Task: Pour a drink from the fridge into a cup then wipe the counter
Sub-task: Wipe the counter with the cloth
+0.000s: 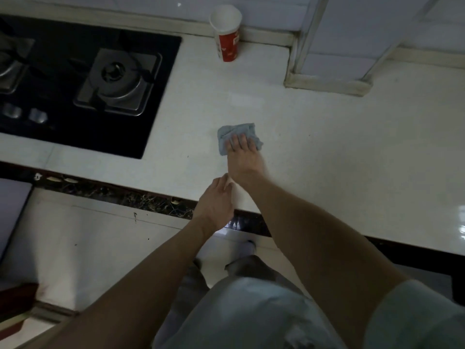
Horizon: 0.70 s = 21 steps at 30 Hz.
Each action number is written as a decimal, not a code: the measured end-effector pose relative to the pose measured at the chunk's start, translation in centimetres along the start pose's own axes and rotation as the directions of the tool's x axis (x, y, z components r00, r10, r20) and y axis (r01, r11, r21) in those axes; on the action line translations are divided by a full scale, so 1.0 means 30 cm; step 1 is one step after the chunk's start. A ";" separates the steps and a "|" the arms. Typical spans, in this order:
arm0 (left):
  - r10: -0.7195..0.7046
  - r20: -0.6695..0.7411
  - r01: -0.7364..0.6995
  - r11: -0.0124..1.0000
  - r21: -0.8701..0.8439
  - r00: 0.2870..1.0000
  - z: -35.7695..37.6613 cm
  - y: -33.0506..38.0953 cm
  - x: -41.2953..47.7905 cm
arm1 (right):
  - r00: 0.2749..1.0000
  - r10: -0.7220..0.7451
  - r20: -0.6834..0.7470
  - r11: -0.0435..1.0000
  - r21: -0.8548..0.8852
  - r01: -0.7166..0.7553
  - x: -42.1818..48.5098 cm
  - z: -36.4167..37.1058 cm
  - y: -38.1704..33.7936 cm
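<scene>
Cloth (226,133) is lying on the counter (327,147) under your right hand (242,157), flat fingers (241,142) pressing, not gripping, while your left hand (216,200) is resting loosely open and empty at the edge; sweeping back too far, you are risking tipping the cup (226,34) by the wall.

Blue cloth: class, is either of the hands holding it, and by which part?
Neither grips it. The right hand presses flat fingers on the near half of the blue cloth; the left hand holds nothing.
</scene>
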<state>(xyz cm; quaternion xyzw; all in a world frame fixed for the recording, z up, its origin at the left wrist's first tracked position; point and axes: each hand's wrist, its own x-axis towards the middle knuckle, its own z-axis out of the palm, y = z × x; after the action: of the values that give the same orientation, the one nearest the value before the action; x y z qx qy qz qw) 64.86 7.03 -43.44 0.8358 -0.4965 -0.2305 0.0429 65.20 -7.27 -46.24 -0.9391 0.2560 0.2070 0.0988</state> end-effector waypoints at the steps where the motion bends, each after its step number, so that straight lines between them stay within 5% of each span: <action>1: 0.012 0.020 -0.013 1.000 0.015 1.000 -0.001 0.012 0.016 | 1.000 0.019 -0.013 1.000 0.017 -0.019 0.009 -0.015 0.039; 10: 0.057 0.158 -0.068 0.995 0.066 0.986 0.034 0.048 0.087 | 0.919 0.379 -0.107 0.917 0.177 -0.357 -0.077 0.038 0.632; 15: 0.056 0.194 -0.068 0.996 0.057 0.979 0.028 0.035 0.098 | 0.750 0.661 0.035 0.745 0.098 -0.660 -0.252 0.084 0.876; 21: 0.059 0.263 -0.084 0.993 0.084 0.963 0.021 0.046 0.113 | 0.511 0.821 0.253 0.530 -0.008 -0.848 -0.296 0.129 0.798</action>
<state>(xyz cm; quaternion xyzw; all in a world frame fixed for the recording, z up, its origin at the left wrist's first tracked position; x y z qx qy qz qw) 64.82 3.56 -44.73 0.7809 -0.5380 -0.3127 -0.0539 44.45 -22.58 -47.70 -0.6621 0.6746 0.3189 0.0698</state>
